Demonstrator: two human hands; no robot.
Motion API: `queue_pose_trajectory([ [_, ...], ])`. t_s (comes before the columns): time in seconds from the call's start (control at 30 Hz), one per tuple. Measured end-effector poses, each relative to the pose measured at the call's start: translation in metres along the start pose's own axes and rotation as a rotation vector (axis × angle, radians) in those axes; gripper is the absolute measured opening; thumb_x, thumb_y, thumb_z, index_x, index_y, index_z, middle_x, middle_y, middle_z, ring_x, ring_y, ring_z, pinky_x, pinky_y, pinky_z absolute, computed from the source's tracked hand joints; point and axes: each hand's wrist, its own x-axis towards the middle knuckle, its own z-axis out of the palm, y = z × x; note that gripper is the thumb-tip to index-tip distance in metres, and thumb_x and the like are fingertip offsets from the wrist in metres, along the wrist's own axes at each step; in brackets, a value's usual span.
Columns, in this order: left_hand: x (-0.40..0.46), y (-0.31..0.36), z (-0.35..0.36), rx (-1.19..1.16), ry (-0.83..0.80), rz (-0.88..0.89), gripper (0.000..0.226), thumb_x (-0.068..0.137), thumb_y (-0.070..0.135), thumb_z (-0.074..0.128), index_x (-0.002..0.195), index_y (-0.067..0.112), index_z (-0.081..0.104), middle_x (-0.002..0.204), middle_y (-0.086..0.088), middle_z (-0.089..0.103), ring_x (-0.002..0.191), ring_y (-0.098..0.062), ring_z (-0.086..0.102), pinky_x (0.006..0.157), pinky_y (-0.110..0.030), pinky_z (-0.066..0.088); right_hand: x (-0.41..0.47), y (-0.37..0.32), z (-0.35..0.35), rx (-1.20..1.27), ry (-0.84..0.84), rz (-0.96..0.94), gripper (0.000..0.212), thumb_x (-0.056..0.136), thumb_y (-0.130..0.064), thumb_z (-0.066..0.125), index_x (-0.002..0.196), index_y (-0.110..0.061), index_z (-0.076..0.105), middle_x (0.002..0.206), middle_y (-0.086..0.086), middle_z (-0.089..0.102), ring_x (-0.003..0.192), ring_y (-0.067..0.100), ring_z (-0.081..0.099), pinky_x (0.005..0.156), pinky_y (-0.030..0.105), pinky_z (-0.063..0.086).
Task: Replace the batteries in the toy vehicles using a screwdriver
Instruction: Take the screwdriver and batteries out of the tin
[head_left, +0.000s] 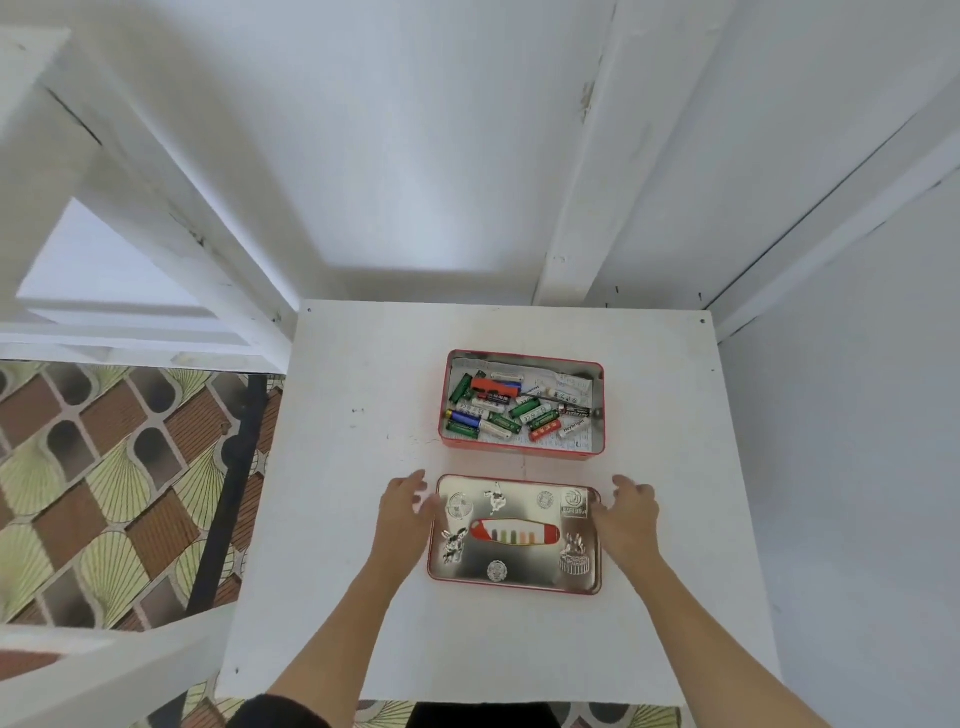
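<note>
Left hand (402, 512) and right hand (626, 512) flanking embossed silver tin lid (514, 535), fingers spread, gripping nothing. Probably still laying out supplies; next likely reaching into open red tin (598, 415) of assorted batteries (498, 415); no toy or screwdriver showing.

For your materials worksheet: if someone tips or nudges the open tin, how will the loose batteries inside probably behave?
The batteries are round cylinders lying loose at mixed angles, so they would probably roll and clatter together. The tin has raised walls, which would likely keep them in unless it is tilted steeply. They look dense for their size, so the tin may feel heavy.
</note>
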Motion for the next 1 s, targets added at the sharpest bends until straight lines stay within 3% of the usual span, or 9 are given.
queue_pose_trajectory([
  [0.07, 0.003, 0.016, -0.008, -0.020, 0.111, 0.114, 0.030, 0.097, 0.005, 0.054, 0.127, 0.006, 0.057, 0.113, -0.005, 0.056, 0.101, -0.019, 0.054, 0.096, -0.034, 0.044, 0.004, -0.013, -0.016, 0.089, 0.177, -0.190, 0.031, 0.086, -0.003, 0.056, 0.117, -0.005, 0.057, 0.115, 0.012, 0.047, 0.110, 0.029, 0.045, 0.079, 0.032, 0.040],
  [0.13, 0.008, 0.036, -0.014, -0.022, 0.148, 0.245, 0.024, 0.095, 0.003, 0.055, 0.118, 0.011, 0.061, 0.106, 0.001, 0.058, 0.097, -0.016, 0.055, 0.088, -0.032, 0.047, 0.012, -0.030, -0.030, 0.131, 0.232, -0.392, 0.020, 0.084, 0.001, 0.059, 0.102, -0.007, 0.064, 0.100, 0.003, 0.048, 0.100, 0.024, 0.048, 0.073, 0.025, 0.036],
  [0.27, 0.029, 0.061, -0.010, 0.094, 0.065, 0.459, 0.021, 0.092, 0.000, 0.059, 0.112, 0.007, 0.065, 0.106, 0.000, 0.059, 0.098, -0.015, 0.052, 0.085, -0.024, 0.044, 0.037, -0.065, -0.035, -0.096, 0.079, -0.694, 0.007, 0.082, 0.000, 0.063, 0.086, -0.003, 0.068, 0.090, 0.002, 0.050, 0.091, 0.014, 0.042, 0.070, 0.024, 0.033],
  [0.4, 0.057, 0.073, 0.003, 0.261, -0.077, 0.587, 0.021, 0.090, 0.002, 0.064, 0.111, 0.001, 0.068, 0.110, -0.009, 0.064, 0.108, -0.023, 0.055, 0.094, -0.028, 0.043, 0.064, -0.083, -0.017, -0.442, -0.074, -0.886, 0.011, 0.086, -0.004, 0.058, 0.089, -0.002, 0.069, 0.096, 0.009, 0.054, 0.100, 0.024, 0.049, 0.067, 0.027, 0.036],
  [0.5, 0.077, 0.081, 0.012, 0.385, -0.172, 0.609, 0.021, 0.090, 0.005, 0.064, 0.111, 0.002, 0.069, 0.111, -0.011, 0.065, 0.112, -0.023, 0.053, 0.097, -0.034, 0.043, 0.080, -0.089, -0.008, -0.624, -0.162, -0.886, 0.017, 0.089, -0.008, 0.056, 0.100, -0.009, 0.069, 0.093, 0.001, 0.042, 0.105, 0.023, 0.045, 0.066, 0.026, 0.030],
  [0.67, 0.101, 0.087, 0.025, 0.509, -0.266, 0.537, 0.021, 0.090, 0.009, 0.066, 0.110, 0.006, 0.069, 0.115, -0.005, 0.063, 0.114, -0.019, 0.050, 0.089, -0.019, 0.033, 0.091, -0.088, -0.002, -0.761, -0.200, -0.901, 0.021, 0.090, -0.013, 0.054, 0.107, -0.012, 0.067, 0.110, 0.007, 0.051, 0.110, 0.024, 0.044, 0.068, 0.025, 0.031],
  [0.77, 0.107, 0.087, 0.029, 0.544, -0.279, 0.534, 0.024, 0.088, 0.008, 0.069, 0.112, 0.006, 0.069, 0.117, -0.005, 0.063, 0.115, -0.019, 0.049, 0.091, -0.020, 0.033, 0.096, -0.085, -0.001, -0.801, -0.210, -0.972, 0.022, 0.089, -0.017, 0.058, 0.108, -0.009, 0.067, 0.112, 0.010, 0.053, 0.112, 0.026, 0.046, 0.075, 0.028, 0.040],
  [0.93, 0.114, 0.087, 0.034, 0.730, -0.386, 0.585, 0.019, 0.091, 0.005, 0.063, 0.107, 0.007, 0.072, 0.111, -0.005, 0.065, 0.114, -0.021, 0.049, 0.094, -0.033, 0.043, 0.099, -0.085, 0.001, -0.487, -0.290, -0.841, 0.016, 0.084, -0.010, 0.064, 0.095, 0.002, 0.064, 0.096, 0.009, 0.048, 0.096, 0.026, 0.048, 0.081, 0.037, 0.044],
  [1.0, 0.117, 0.089, 0.035, 0.828, -0.395, 0.630, 0.022, 0.091, 0.006, 0.059, 0.107, 0.010, 0.073, 0.112, -0.003, 0.064, 0.116, -0.020, 0.047, 0.089, -0.032, 0.046, 0.094, -0.090, -0.006, -0.264, -0.301, -0.735, 0.014, 0.084, -0.007, 0.063, 0.095, 0.001, 0.062, 0.094, 0.005, 0.047, 0.090, 0.020, 0.045, 0.081, 0.030, 0.039],
])
